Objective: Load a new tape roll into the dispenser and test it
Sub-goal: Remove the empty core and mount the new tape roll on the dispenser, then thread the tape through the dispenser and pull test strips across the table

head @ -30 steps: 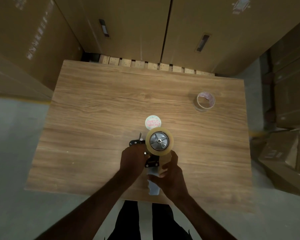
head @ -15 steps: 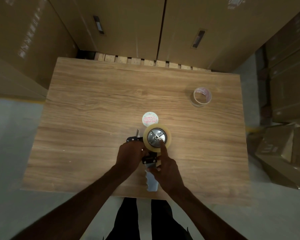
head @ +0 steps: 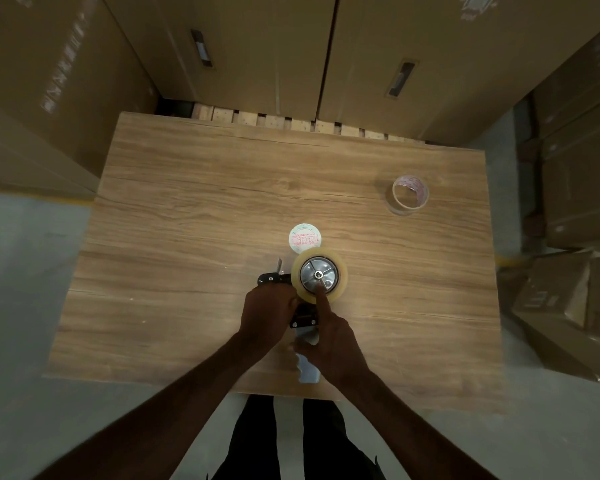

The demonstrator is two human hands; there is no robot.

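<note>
Right hand (head: 336,344) rests on the dispenser (head: 303,318), forefinger stretched out and pressing the near edge of the new tape roll (head: 319,274); left hand (head: 269,311) is closed around the dispenser's frame, just left of the roll. Seating looks done: the clear, full roll sits flat over the metal hub. Threading, it seems, and the test pull are still left. Beyond the roll lies a round printed label (head: 304,238); an empty core (head: 409,194) stands well apart, far right.
</note>
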